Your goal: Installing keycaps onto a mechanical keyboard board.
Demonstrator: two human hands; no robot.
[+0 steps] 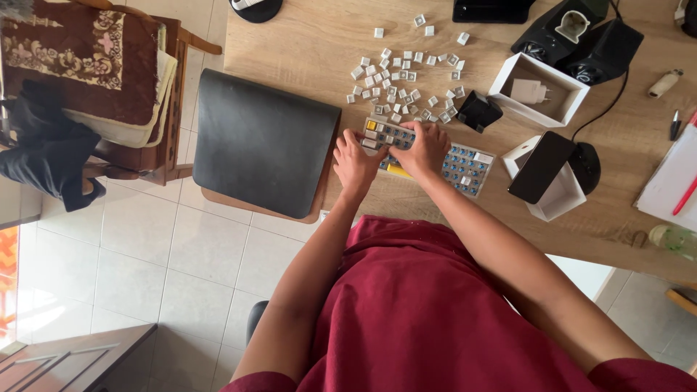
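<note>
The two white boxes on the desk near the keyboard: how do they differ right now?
The far white box lies open, face up, with a white charger plug inside; the near white box is mostly covered by a dark phone resting across its top. The far one sits beside the black speakers; the near one lies closer to the keyboard, which the left hand and right hand touch. Both are white, open-topped, on the wooden desk.

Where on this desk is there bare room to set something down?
Bare wood lies along the desk's left edge, between the loose keycaps and the black chair seat, and on the near strip right of the keyboard, below the phone. It is crowded around both hands, and from the white box to the speakers.
</note>
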